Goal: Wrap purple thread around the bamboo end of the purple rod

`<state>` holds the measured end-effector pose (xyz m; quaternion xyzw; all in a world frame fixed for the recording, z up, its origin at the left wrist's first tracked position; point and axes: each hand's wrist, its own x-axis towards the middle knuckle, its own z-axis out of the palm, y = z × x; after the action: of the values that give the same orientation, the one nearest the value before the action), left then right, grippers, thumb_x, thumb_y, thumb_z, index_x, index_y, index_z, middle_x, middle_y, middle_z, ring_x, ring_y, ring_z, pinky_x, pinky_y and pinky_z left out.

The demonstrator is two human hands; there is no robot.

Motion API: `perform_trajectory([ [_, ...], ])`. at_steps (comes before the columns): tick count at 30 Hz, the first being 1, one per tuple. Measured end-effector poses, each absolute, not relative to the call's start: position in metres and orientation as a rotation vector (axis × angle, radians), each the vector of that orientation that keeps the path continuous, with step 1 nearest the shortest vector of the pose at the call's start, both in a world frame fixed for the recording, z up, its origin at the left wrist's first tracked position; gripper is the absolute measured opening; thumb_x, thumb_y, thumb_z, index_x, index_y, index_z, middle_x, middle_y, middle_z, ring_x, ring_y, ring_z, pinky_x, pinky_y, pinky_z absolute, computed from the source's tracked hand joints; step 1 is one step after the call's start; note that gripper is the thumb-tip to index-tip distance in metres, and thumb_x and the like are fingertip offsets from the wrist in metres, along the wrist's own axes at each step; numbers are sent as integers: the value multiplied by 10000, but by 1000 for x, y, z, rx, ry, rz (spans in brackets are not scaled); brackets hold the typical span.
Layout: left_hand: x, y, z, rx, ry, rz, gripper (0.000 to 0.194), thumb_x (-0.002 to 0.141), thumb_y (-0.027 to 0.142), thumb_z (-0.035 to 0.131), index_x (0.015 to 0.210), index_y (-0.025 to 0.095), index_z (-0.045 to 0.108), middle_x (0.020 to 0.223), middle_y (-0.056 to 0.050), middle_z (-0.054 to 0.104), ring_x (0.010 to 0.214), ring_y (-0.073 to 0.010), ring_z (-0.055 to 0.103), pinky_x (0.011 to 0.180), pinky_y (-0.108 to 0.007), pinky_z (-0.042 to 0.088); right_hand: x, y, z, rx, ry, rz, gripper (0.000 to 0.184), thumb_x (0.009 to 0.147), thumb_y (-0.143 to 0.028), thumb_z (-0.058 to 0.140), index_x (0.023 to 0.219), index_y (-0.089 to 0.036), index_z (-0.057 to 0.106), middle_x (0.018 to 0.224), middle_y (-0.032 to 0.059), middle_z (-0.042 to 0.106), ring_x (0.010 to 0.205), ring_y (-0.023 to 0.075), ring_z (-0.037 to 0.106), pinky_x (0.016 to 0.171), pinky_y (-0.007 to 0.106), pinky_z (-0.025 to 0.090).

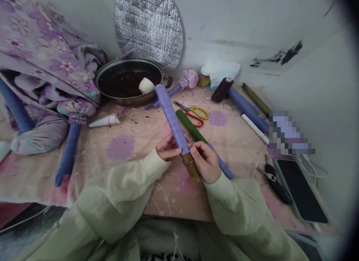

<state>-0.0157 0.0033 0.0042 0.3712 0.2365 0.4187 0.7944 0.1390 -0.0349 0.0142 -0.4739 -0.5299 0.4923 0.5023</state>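
A bamboo-like stick [171, 117] is wrapped in smooth purple material along most of its length. Its bare brown-green end [192, 170] points toward me, with thin string-like turns where the wrap stops. My left hand [168, 148] is closed around the stick from the left, the thumb lying across the wrap's lower edge. On the other side, my right hand [206, 160] pinches at that same edge, thumb and forefinger pressed together; what lies between them is too small to make out. Beneath, on the table, lies a green stick [192, 127] with a purple-wrapped lower part.
Scissors [193, 113] lie behind the sticks, near a dark thread spool [222, 90]. A pan [129, 102] holding a white cup [146, 86] stands back left. Flowered cloth bundles [50, 59] fill the left. Keys [273, 178] and a phone [301, 190] lie right.
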Motion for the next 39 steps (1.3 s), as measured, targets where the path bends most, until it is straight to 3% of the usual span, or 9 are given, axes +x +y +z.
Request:
perform_trajectory([
  [10,-10,-2,1,793,490,1020,495,651,190,738,1114,247,570,973,-5,626,866,-119,610,813,-236,466,140,-31,17,-1110,-1054,1504,320,768,-506,578,708,-210,474,555,-37,530,483,120,533,477,252,440],
  [15,-11,0,-3,844,497,1042,484,663,201,735,1114,245,563,968,-8,630,864,-112,616,835,-235,470,139,-32,18,-1164,-1146,1356,320,787,-496,554,696,-198,483,535,-50,477,471,93,469,458,222,382],
  [19,-10,1,-6,929,552,1065,658,600,219,782,1184,228,478,952,-27,634,841,-140,623,764,-252,505,139,-35,15,-1259,-1327,1156,275,835,-440,505,712,-196,478,567,-46,465,493,86,420,478,222,349],
  [22,-8,-1,-3,913,665,1139,664,632,221,762,1212,207,439,888,-20,641,803,-127,623,733,-239,508,139,-36,13,-1329,-1423,1064,240,845,-408,503,735,-194,489,589,-42,476,503,87,416,498,228,343],
  [30,-12,-2,3,891,684,1106,672,610,258,774,1218,235,489,1064,-44,594,762,-122,620,745,-265,509,138,-33,20,-1207,-1256,1333,329,791,-501,544,684,-194,490,562,-44,466,496,92,417,470,223,340],
  [39,-14,0,4,797,606,1017,676,638,238,759,1236,242,443,986,-20,599,779,-115,637,791,-259,511,145,-28,25,-1101,-1290,1335,313,783,-466,570,656,-186,513,581,-37,464,534,94,407,513,237,334],
])
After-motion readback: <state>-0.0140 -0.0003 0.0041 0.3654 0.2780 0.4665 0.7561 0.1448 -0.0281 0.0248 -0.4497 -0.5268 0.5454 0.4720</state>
